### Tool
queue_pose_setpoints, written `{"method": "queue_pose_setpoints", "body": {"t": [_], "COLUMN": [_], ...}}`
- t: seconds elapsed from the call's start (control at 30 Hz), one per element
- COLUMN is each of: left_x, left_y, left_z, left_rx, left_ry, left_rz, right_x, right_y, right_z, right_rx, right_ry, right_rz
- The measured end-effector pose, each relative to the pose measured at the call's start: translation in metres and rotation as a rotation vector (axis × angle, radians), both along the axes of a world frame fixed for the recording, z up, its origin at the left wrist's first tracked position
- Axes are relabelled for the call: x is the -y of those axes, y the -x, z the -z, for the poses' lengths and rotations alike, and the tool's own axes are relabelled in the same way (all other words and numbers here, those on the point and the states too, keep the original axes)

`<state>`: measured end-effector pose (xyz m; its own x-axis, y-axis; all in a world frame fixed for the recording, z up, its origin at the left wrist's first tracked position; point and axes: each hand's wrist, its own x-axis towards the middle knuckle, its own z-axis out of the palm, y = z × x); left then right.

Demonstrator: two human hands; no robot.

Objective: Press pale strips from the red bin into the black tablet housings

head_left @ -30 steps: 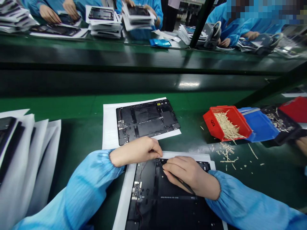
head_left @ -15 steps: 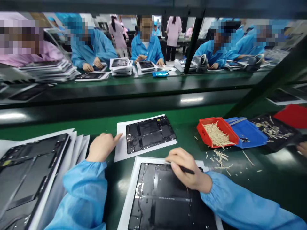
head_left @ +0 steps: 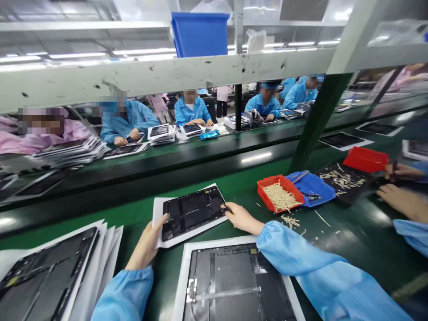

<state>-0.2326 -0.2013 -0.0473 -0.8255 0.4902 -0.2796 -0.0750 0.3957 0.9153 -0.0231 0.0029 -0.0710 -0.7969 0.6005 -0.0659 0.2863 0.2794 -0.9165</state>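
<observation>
An opened black tablet [head_left: 194, 211] with its inner parts bare lies at a slant on a white sheet [head_left: 158, 209], beyond the nearer work. My left hand [head_left: 147, 243] grips its left edge, thumb on top and fingers mostly hidden below. At its right edge is my right hand [head_left: 241, 219], closed round a thin black pen-like tool [head_left: 227, 208], its fingers touching the tablet's side. Closer to me, a second opened tablet [head_left: 230, 285] rests on white paper, partly under my right sleeve. To my left stands a stack of opened tablets [head_left: 43, 276] layered with white sheets.
A red bin [head_left: 264, 187] of thin pale sticks adjoins a blue bin [head_left: 317, 191] and a black tray [head_left: 341, 178]. Loose sticks [head_left: 290, 221] lie on the green bench. A co-worker's hands [head_left: 401, 200] are at right. A slanted post [head_left: 310, 125] rises behind the bins.
My right hand has left the nearer tablet and reached forward to the far tablet's right edge, still holding the tool. My left hand now grips its left edge. The camera has tilted up.
</observation>
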Motion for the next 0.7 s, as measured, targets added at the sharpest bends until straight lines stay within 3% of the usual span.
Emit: {"method": "queue_pose_setpoints", "body": {"t": [0.13, 0.27, 0.4, 0.5, 0.57, 0.63, 0.7], "left_x": [-0.005, -0.005, 0.0, 0.011, 0.022, 0.037, 0.053], "left_y": [-0.007, -0.022, -0.055, -0.085, -0.104, -0.119, -0.129], "left_z": [-0.008, -0.026, -0.052, -0.064, -0.063, -0.053, -0.036], "left_rx": [0.187, 0.255, 0.303, 0.309, 0.351, 0.353, 0.143], "left_ry": [-0.135, -0.258, -0.284, -0.189, -0.061, 0.028, 0.05], "left_rz": [0.005, 0.027, 0.066, 0.045, 0.025, 0.067, 0.126], "right_x": [-0.008, -0.024, -0.032, -0.024, -0.012, 0.002, 0.017], "right_y": [-0.005, -0.015, -0.041, -0.076, -0.105, -0.135, -0.162], "right_z": [-0.008, -0.023, -0.044, -0.058, -0.064, -0.064, -0.059], "right_rx": [-0.046, -0.131, -0.181, -0.331, -0.326, -0.252, -0.122], "right_ry": [0.238, 0.411, 0.612, 0.815, 0.755, 0.56, 0.37], "right_rz": [0.074, 0.177, 0.085, -0.031, -0.039, -0.004, 0.02]}}
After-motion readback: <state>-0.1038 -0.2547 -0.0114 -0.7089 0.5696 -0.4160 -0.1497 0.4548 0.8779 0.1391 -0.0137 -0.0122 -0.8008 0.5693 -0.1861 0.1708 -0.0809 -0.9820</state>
